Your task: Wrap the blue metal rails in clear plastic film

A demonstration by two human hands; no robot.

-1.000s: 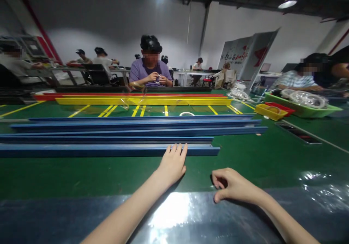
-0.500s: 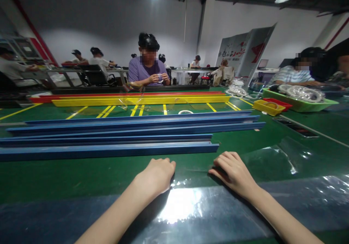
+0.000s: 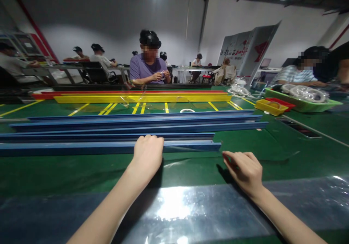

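My left hand (image 3: 148, 150) is closed, back of the hand up, in front of the lowest blue channel strip (image 3: 81, 148). My right hand (image 3: 245, 169) is raised a little over the green table, just right of that strip's end, with thumb and fingers pinched together. A thin clear film (image 3: 188, 160) shows faintly between the two hands and seems to be held by both; its edges are hard to make out. Nearer me, a wide glossy clear sheet (image 3: 207, 207) lies across the table under my forearms.
More blue strips (image 3: 152, 124) and yellow and red strips (image 3: 141, 99) lie beyond. At the right are a phone (image 3: 300, 127), a yellow tray (image 3: 269, 107) and a green basket (image 3: 305, 106) with wrapped rings. A person in purple (image 3: 147, 67) sits opposite.
My left hand has moved forward and slightly left, over the near blue strip. My right hand has shifted right. The clear film has moved forward with them.
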